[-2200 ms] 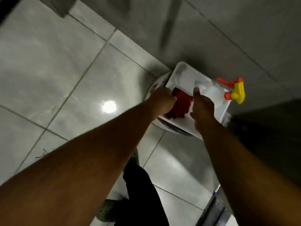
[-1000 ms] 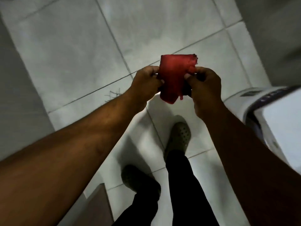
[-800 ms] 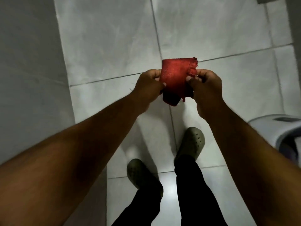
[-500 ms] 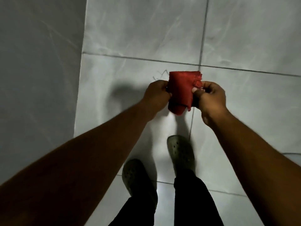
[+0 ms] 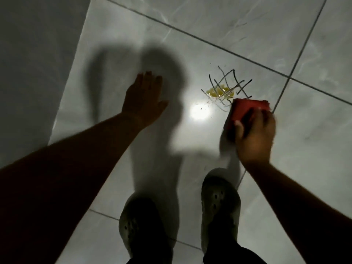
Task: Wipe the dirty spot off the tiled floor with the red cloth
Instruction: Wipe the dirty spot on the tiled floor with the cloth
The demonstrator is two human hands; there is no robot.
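The dirty spot point(image 5: 224, 90) is a yellow smear crossed by dark scribbled lines, with small specks around it, on a pale glossy floor tile point(image 5: 118, 54). The folded red cloth point(image 5: 242, 109) sits just below and right of the spot, its top edge touching the lowest lines. My right hand point(image 5: 254, 134) grips the cloth from behind, fingers over its lower half. My left hand point(image 5: 143, 97) is spread flat, palm down, low over the tile to the left of the spot, holding nothing.
My two feet in grey clogs point(image 5: 220, 199) stand just below the spot. A grey wall point(image 5: 38, 54) runs along the left. Dark grout lines point(image 5: 297, 56) cross right of the spot. A lamp's reflection point(image 5: 199, 112) glares beside the specks.
Both hands held the cloth up in the air before. Now my left hand has let go and spread over the floor, and my right hand has lowered the cloth beside the spot.
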